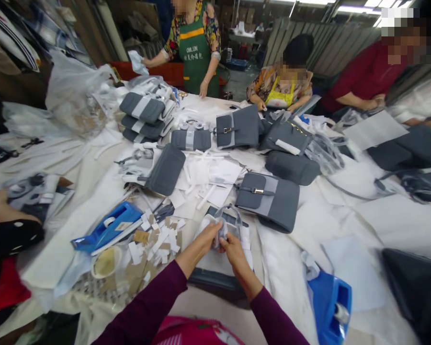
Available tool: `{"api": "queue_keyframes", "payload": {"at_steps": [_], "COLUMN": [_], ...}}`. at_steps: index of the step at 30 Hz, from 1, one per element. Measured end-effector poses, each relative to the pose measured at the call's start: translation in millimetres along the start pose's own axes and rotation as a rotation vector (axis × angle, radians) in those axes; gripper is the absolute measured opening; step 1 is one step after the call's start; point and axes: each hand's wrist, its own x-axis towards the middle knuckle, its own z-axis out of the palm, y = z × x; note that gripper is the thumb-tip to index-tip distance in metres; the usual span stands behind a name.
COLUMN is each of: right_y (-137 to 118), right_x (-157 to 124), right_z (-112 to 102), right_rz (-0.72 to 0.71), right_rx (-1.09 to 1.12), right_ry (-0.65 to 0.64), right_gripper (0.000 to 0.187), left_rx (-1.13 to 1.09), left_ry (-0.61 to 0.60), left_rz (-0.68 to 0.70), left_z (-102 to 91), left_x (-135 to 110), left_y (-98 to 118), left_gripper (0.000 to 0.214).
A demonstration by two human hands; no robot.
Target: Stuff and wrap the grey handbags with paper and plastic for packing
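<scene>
My left hand (200,245) and my right hand (234,249) meet low in the middle of the view, both pinched on a crumpled wad of clear plastic and white paper wrapping (223,229). The wad lies over a grey bag (219,273) that is mostly hidden under white paper right in front of me. Both arms wear dark purple sleeves. A finished grey handbag with a metal clasp (269,199) lies just beyond my right hand.
Several more grey bags (239,127) and a stack (143,115) cover the white table. Paper scraps (158,242), a blue tool (109,230), a blue object (328,302). Three people work at the far side; a dotted sleeve (10,237) at left.
</scene>
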Motion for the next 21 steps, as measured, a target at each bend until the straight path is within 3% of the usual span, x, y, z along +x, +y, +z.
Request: {"api": "queue_keyframes", "payload": {"at_steps": [3, 6, 8, 11, 14, 18, 21], "right_y": [-3, -2, 0, -1, -5, -9, -9], "right_x": [1, 3, 4, 5, 3, 2, 0], "right_z": [-2, -2, -1, 1, 3, 8, 15], "right_rz": [0.036, 0.056, 0.063, 0.074, 0.100, 0.102, 0.079], "right_rx": [0.072, 0.118, 0.151, 0.169, 0.180, 0.220, 0.195], "right_ry": [0.016, -0.014, -0.029, -0.016, 0.009, 0.011, -0.005], "right_gripper": [0.022, 0.026, 0.028, 0.029, 0.029, 0.031, 0.035], "left_rx": [0.313, 0.559, 0.672, 0.691, 0.604, 0.506, 0.434], "left_ry": [-0.030, 0.046, 0.135, 0.238, 0.174, 0.056, 0.108], "left_rz": [0.213, 0.427, 0.486, 0.346, 0.148, 0.037, 0.042], "left_z": [-16.8, -37.0, -53.3, -80.2, -99.3, -102.2, -99.1], "left_x": [-15, -21, -19, -12, -13, -27, -33], "left_y": [22, 41, 47, 40, 24, 7, -7], "left_gripper": [0.020, 0.023, 0.026, 0.025, 0.017, 0.012, 0.018]}}
